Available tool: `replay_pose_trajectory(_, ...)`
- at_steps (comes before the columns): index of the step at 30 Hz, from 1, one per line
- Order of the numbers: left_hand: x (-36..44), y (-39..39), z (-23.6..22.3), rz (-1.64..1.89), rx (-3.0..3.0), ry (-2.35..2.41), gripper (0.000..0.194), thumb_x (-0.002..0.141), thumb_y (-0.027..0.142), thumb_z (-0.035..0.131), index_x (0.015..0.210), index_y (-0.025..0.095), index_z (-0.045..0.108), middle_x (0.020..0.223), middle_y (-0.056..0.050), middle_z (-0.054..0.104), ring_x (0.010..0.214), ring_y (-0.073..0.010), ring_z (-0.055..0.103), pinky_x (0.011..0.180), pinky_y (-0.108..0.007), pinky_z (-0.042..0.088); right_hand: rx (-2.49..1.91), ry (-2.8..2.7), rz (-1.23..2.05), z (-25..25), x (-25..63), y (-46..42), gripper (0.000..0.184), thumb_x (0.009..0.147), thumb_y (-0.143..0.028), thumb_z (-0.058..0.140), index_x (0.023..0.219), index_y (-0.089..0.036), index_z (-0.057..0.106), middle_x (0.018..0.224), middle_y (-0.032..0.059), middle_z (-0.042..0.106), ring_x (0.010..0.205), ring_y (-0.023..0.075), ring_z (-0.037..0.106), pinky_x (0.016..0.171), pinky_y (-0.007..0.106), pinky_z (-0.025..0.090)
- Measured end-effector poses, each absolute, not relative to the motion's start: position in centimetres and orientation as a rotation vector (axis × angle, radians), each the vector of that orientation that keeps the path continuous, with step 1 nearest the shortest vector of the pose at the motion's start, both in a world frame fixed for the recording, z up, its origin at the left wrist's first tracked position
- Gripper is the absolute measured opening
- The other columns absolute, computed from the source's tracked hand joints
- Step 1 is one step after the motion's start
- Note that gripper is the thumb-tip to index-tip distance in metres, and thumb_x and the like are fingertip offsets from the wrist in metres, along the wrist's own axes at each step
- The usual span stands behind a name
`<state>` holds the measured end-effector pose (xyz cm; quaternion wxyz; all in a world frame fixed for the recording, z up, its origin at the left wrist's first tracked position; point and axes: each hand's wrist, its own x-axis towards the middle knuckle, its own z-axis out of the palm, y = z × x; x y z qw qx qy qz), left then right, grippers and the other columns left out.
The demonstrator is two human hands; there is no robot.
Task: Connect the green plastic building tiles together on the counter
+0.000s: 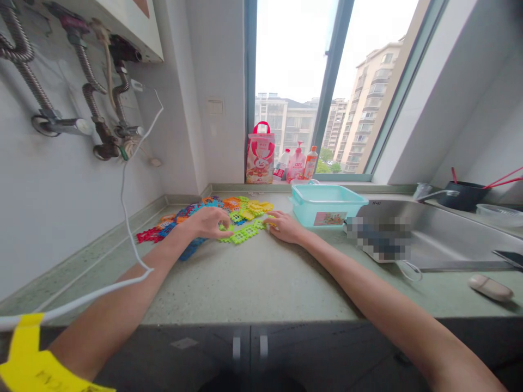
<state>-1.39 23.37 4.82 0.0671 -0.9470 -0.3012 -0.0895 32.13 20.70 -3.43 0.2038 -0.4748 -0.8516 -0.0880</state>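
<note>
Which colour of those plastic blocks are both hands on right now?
The green blocks, nearest the counter's front, lie between left hand and right hand; the yellow, orange, blue and red ones lie behind, untouched.

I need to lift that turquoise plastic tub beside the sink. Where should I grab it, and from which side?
Grip the turquoise plastic tub by its flared top rim, coming from above on the near left corner. It stands upright and open-topped on the speckled green countertop, and the steel sink seems to crowd its right side. The right hand lies closest, flat by the green plastic lattice tiles.
</note>
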Motion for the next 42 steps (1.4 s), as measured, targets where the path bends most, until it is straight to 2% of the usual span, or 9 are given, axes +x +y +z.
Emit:
replay_pose_trajectory(4,-1.9,23.3,5.4,-0.325,-2.896,-1.008,0.049,0.080,0.065,0.082,0.109,0.026,0.082,0.115,-0.004,0.080,0.106,-0.0236,0.073,0.094,-0.028,0.051,-1.214,-2.406,-0.146,-2.6,31.9,20.0,0.015,0.098,-0.025,0.070,0.112,-0.021,0.076,0.120,0.0120,0.076,0.119,0.0264,0.069,0.107,0.041,0.052)
replay_pose_trajectory(8,-1.9,23.7,4.9,-0.198,-2.917,-1.020,0.039,0.077,0.060,0.087,0.099,0.028,0.086,0.105,-0.004,0.082,0.096,-0.0227,0.075,0.087,-0.027,0.051,-1.170,-2.387,-0.042,-2.2,31.7,19.6,0.014,0.097,-0.034,0.074,0.101,-0.020,0.074,0.103,0.0085,0.077,0.099,0.0222,0.072,0.094,0.035,0.055)
replay_pose_trajectory(11,-1.8,24.0,4.3,-0.214,-2.944,-0.953,0.027,0.077,0.054,0.088,0.088,0.030,0.087,0.095,-0.002,0.082,0.089,-0.0211,0.075,0.085,-0.027,0.051,-1.191,-2.373,-0.048,-1.9,31.8,19.4,0.010,0.092,-0.027,0.078,0.100,-0.020,0.076,0.105,0.0089,0.079,0.100,0.0238,0.073,0.095,0.036,0.056)
replay_pose_trajectory(17,-1.1,24.0,3.6,-0.341,-3.028,-0.863,0.021,0.078,0.051,0.089,0.083,0.030,0.087,0.099,-0.001,0.083,0.092,-0.0199,0.075,0.086,-0.027,0.052,-1.314,-2.226,-0.210,-0.9,32.7,18.6,0.033,0.090,-0.030,0.079,0.122,-0.021,0.076,0.119,0.0131,0.080,0.113,0.0310,0.074,0.100,0.043,0.057)
replay_pose_trajectory(22,0.1,23.4,2.8,-0.423,-3.086,-0.765,0.020,0.084,0.049,0.087,0.083,0.030,0.087,0.100,-0.003,0.082,0.092,-0.0205,0.074,0.085,-0.029,0.053,-1.285,-2.154,-0.149,-0.4,31.6,17.6,0.028,0.098,-0.039,0.071,0.120,-0.023,0.077,0.115,0.0094,0.082,0.100,0.0261,0.078,0.090,0.037,0.058)
replay_pose_trajectory(26,0.2,23.5,2.5,-0.455,-3.105,-0.665,0.015,0.085,0.043,0.087,0.088,0.028,0.087,0.114,-0.005,0.080,0.103,-0.0227,0.073,0.094,-0.033,0.053,-1.254,-2.283,-0.088,-0.5,29.6,16.7,0.027,0.098,-0.040,0.073,0.118,-0.023,0.077,0.107,0.0075,0.082,0.091,0.0231,0.077,0.084,0.034,0.056)
replay_pose_trajectory(31,-0.6,24.2,2.5,-0.439,-3.056,-0.728,0.030,0.080,0.049,0.089,0.097,0.025,0.081,0.119,-0.007,0.077,0.115,-0.0259,0.070,0.101,-0.034,0.051,-1.240,-2.380,-0.109,-0.9,28.5,16.4,0.020,0.099,-0.035,0.072,0.114,-0.023,0.077,0.112,0.0089,0.079,0.103,0.0250,0.073,0.092,0.035,0.054)
replay_pose_trajectory(34,-1.0,24.2,2.9,-0.381,-3.000,-0.847,0.046,0.076,0.053,0.090,0.109,0.024,0.077,0.112,-0.005,0.078,0.106,-0.0246,0.071,0.094,-0.031,0.051,-1.255,-2.397,-0.069,-1.1,28.7,16.5,0.018,0.099,-0.034,0.071,0.111,-0.023,0.077,0.111,0.0088,0.079,0.104,0.0245,0.073,0.093,0.034,0.053)
replay_pose_trajectory(42,-1.5,23.5,4.9,-0.046,-3.023,-1.158,0.046,0.076,0.047,0.086,0.114,0.022,0.081,0.097,0.001,0.080,0.083,-0.0172,0.069,0.075,-0.024,0.045,-1.336,-2.353,0.035,-1.1,28.8,17.0,0.018,0.093,-0.031,0.076,0.108,-0.022,0.078,0.102,0.0065,0.080,0.094,0.0217,0.072,0.084,0.030,0.051)
